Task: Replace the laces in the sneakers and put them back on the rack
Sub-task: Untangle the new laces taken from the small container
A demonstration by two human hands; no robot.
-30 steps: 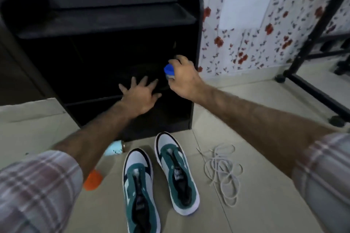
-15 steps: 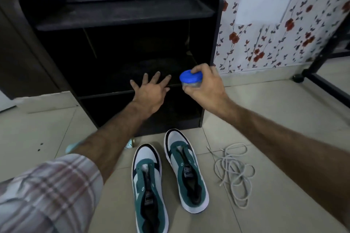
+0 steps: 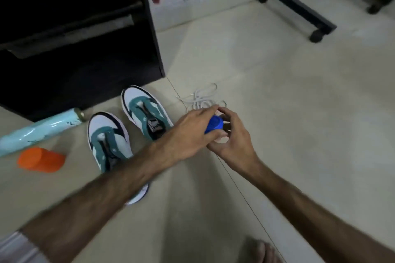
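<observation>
Both hands, left hand [image 3: 188, 134] and right hand [image 3: 233, 136], around a blue-lidded jar [image 3: 214, 125] above white laces [image 3: 201, 98], beside two green-and-white sneakers [image 3: 128, 126].

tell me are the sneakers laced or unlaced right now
Unlaced. Both sneakers show bare tongues with no lace across them, and the white laces lie loose on the floor.

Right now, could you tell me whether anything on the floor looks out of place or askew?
Yes. An orange-lidded container lies tipped on its side left of the sneakers, beside a pale blue roll that also lies flat. The white laces sit in a loose tangle, and neither sneaker is laced.
</observation>
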